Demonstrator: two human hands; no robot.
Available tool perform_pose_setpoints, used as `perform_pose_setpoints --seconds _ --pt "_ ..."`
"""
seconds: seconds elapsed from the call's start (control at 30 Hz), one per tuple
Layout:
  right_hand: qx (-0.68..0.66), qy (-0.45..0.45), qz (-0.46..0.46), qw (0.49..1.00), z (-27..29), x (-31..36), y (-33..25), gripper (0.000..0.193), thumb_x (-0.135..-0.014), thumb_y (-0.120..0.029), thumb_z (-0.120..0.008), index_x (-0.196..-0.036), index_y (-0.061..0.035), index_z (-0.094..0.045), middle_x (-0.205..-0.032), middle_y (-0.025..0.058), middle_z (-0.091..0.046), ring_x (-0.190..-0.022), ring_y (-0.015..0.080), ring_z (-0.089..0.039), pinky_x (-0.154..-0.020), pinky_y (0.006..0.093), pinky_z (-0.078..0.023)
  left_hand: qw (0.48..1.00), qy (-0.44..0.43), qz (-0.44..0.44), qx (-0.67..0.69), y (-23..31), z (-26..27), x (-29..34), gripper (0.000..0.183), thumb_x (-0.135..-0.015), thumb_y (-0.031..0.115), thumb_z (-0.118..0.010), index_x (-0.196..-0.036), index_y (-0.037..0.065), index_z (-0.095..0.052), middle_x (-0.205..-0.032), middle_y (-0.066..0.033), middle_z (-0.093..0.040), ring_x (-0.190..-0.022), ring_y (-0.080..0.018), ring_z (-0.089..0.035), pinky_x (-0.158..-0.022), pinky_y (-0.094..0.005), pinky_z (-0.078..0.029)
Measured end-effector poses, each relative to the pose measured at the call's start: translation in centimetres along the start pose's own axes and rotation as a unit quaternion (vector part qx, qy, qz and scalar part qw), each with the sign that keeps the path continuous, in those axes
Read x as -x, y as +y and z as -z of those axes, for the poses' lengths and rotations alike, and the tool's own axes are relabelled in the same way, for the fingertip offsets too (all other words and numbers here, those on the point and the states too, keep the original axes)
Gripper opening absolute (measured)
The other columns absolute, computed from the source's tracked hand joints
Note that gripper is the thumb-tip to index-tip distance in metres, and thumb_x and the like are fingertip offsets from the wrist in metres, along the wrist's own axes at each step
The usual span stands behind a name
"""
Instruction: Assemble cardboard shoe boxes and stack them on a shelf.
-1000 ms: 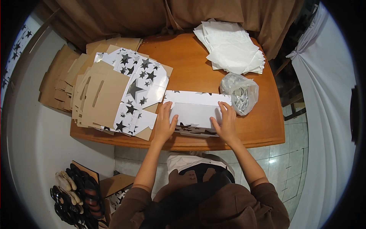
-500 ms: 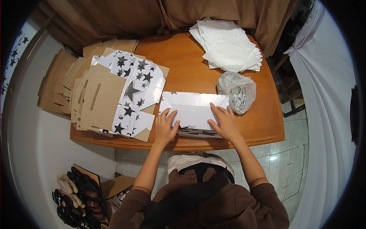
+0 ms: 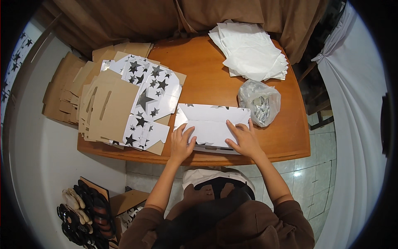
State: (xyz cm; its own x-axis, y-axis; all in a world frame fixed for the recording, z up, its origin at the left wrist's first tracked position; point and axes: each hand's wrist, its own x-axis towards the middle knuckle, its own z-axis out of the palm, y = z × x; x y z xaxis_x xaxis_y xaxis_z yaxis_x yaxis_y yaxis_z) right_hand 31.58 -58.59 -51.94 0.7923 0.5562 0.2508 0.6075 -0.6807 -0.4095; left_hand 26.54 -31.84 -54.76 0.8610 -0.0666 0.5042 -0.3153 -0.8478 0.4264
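Observation:
A long white cardboard box [image 3: 211, 124] with black star print along its edges lies near the front of the wooden table. My left hand [image 3: 181, 144] rests on its left end, fingers spread over the white panel. On the right end lies my right hand [image 3: 243, 137], its fingers also apart, thumb on the panel near the front edge. Neither hand wraps round anything. The box's underside is hidden.
Stacked flat cardboard pieces [image 3: 105, 108], a star-printed one [image 3: 147, 97] among them, cover the table's left. White paper sheets [image 3: 251, 52] lie at the back right, with a clear plastic bag [image 3: 262, 103] of small packets before them. Shoes [image 3: 78, 207] sit lower left.
The box's white panel now looks broader and flatter, and its inner rear fold and shiny patch no longer show. Less of the printed front side shows. Both hands have moved only slightly.

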Motion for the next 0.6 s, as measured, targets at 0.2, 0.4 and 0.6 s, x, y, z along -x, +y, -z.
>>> perform_pose_setpoints --seconds 0.2,0.4,0.6 --pt "0.069 0.024 0.021 0.997 0.7 -0.5 -0.2 0.062 -0.084 -0.041 -0.058 -0.136 -0.0116 -0.042 -0.099 0.0115 -0.058 -0.107 0.0289 -0.049 -0.103 0.0572 -0.026 1.000 -0.020 0.001 0.015 -0.5 0.2 -0.8 0.039 -0.082 0.022 -0.063 -0.118 0.008 -0.057 -0.117 -0.0169 -0.051 -0.102 -0.0326 -0.049 -0.086 -0.0422 -0.037" --pt "0.087 0.005 0.028 0.996 0.3 -0.4 -0.3 0.066 -0.082 -0.043 -0.059 -0.133 -0.0045 -0.044 -0.096 0.0119 -0.057 -0.102 0.0288 -0.049 -0.103 0.0551 -0.027 0.996 -0.083 -0.013 -0.020 -0.3 0.7 -0.9 0.046 -0.082 0.026 -0.063 -0.122 0.007 -0.054 -0.122 -0.0192 -0.049 -0.110 -0.0356 -0.047 -0.092 -0.0448 -0.037" --pt "0.054 -0.011 0.033 0.998 1.1 -0.5 -0.4 0.082 -0.070 -0.055 -0.067 -0.130 -0.0039 -0.046 -0.097 0.0122 -0.056 -0.099 0.0296 -0.049 -0.104 0.0563 -0.025 0.992 -0.100 -0.054 -0.049 -0.3 1.0 -0.6 0.063 -0.076 0.042 -0.068 -0.123 0.004 -0.053 -0.131 -0.0204 -0.043 -0.118 -0.0368 -0.043 -0.096 -0.0462 -0.035"
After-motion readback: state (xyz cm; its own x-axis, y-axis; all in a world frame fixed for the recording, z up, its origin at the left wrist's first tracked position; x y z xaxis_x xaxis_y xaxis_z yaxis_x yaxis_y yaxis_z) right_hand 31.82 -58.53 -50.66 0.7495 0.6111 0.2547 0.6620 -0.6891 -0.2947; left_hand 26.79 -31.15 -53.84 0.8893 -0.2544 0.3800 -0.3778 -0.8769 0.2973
